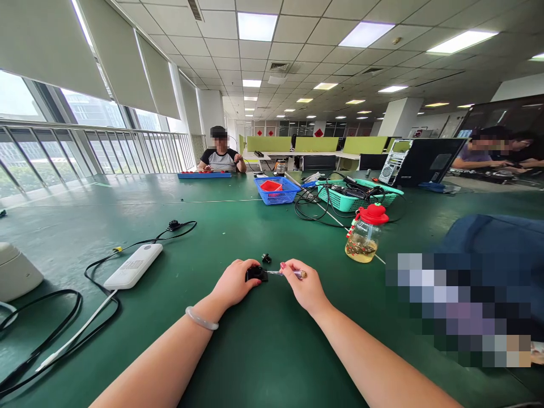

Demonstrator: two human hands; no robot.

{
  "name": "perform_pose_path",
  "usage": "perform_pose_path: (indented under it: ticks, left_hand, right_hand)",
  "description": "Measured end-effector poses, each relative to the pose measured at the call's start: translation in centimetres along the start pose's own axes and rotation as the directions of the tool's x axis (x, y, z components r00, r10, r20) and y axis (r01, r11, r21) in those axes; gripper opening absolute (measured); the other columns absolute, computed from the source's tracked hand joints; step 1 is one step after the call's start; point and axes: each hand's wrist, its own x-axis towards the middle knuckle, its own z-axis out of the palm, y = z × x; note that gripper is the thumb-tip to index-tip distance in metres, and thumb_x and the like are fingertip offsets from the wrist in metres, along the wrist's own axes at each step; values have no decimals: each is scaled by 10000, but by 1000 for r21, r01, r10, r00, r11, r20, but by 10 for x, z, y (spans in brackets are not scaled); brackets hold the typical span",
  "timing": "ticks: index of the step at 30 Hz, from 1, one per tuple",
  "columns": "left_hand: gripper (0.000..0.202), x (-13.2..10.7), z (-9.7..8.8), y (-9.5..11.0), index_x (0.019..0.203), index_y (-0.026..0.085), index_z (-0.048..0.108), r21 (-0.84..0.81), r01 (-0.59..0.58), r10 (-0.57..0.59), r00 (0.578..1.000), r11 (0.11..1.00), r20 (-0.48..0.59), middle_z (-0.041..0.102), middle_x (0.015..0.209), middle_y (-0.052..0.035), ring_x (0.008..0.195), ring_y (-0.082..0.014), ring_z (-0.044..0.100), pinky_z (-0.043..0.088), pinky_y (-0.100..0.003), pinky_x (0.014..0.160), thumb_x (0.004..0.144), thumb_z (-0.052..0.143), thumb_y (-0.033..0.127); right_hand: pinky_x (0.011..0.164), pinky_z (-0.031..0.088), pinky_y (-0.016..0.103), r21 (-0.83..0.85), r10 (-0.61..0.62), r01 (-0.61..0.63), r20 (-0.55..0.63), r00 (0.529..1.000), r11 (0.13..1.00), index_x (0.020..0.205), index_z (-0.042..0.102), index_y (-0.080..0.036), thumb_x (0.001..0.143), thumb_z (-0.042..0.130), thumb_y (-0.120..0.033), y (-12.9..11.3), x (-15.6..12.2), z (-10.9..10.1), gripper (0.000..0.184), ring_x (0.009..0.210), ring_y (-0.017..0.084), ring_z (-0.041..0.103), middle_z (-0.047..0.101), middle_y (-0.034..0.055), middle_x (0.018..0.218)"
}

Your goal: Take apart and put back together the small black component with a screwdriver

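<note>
On the green tabletop (272, 351), my left hand (235, 281) is closed around a small black part (256, 275), its exact kind too small to make out. My right hand (304, 283) grips a screwdriver (300, 274) by its clear handle. The thin metal shaft points left, and its tip meets the right side of the black part; whether it sits in a screw cannot be seen. Just beyond the hands lies another small black piece (266, 258), apart from both.
A white power bank (134, 266) with cables lies left. Ahead right stands a jar with a red lid (366, 235). Farther back are a blue basket (277, 195), a teal basket (340, 202) of cables and a computer case (425, 161). Another person (221, 156) sits across the table.
</note>
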Motion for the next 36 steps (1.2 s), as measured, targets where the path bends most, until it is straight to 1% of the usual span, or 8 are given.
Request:
perform_pose_path:
  ticks: [8, 15, 17, 20, 24, 28, 32, 36]
  left_hand:
    - [358, 1, 1, -2, 1111, 261, 638, 1, -19, 19, 1000, 1000, 10, 700, 1046, -48, 1042, -250, 602, 474, -377, 925, 756, 657, 305]
    - [384, 2, 1, -4, 1133, 258, 633, 17, -20, 20, 1000, 1000, 16, 696, 1052, -49, 1051, -254, 601, 471, -375, 930, 756, 670, 317]
    - [399, 2, 2, -6, 1142, 258, 629, 23, -16, 16, 1000, 1000, 15, 696, 1049, -49, 1052, -255, 603, 474, -373, 927, 752, 675, 325]
    - [415, 3, 3, -7, 1156, 260, 622, 36, -24, 24, 1000, 999, 19, 696, 1055, -51, 1052, -257, 602, 476, -378, 924, 752, 679, 333]
    - [428, 3, 3, -7, 1156, 263, 621, 39, -59, 58, 998, 997, 33, 694, 1075, -47, 1050, -253, 600, 477, -377, 925, 743, 698, 346]
    - [416, 3, 4, -7, 1147, 254, 627, 47, -70, 69, 997, 996, 23, 699, 1069, -45, 1033, -250, 600, 484, -372, 908, 751, 697, 361]
    - [422, 2, 4, -7, 1160, 251, 623, 54, -71, 70, 997, 996, 25, 695, 1072, -53, 1033, -245, 602, 484, -370, 915, 760, 688, 369]
    - [397, 2, 4, -4, 1173, 242, 617, 74, -76, 74, 997, 994, 27, 694, 1079, -61, 1044, -245, 597, 480, -377, 932, 787, 651, 327]
  right_hand:
    - [474, 259, 247, -15, 42, -41, 26, 999, 999, 653, 568, -200, 870, 488, -546, 1, -1, 2, 416, 484, 112, 330, 387, -41, 525]
    - [465, 262, 242, -48, 18, -16, 42, 999, 999, 643, 562, -197, 890, 465, -513, -2, -3, 1, 413, 473, 106, 326, 382, -45, 514]
    - [477, 278, 240, -76, -10, 14, 54, 998, 997, 634, 563, -194, 898, 464, -472, -4, -4, 1, 396, 486, 105, 346, 406, -39, 526]
    - [528, 325, 243, -121, -106, 118, 100, 989, 986, 626, 563, -195, 913, 453, -392, -9, -6, 1, 365, 537, 117, 416, 471, -22, 563]
    - [622, 380, 259, -192, -215, 251, 189, 958, 949, 653, 562, -206, 900, 468, -311, -14, -10, 3, 285, 622, 139, 501, 574, -1, 642]
    - [670, 387, 272, -253, -288, 355, 264, 920, 900, 684, 584, -215, 891, 492, -264, -14, -12, 4, 232, 627, 137, 507, 599, -7, 659]
    - [683, 390, 272, -248, -326, 393, 271, 906, 886, 709, 604, -218, 901, 498, -253, -11, -12, 5, 222, 634, 136, 511, 607, -6, 669]
    - [684, 387, 275, -273, -284, 370, 308, 908, 888, 737, 619, -219, 908, 508, -253, -11, -13, 8, 206, 644, 137, 528, 625, -5, 706]
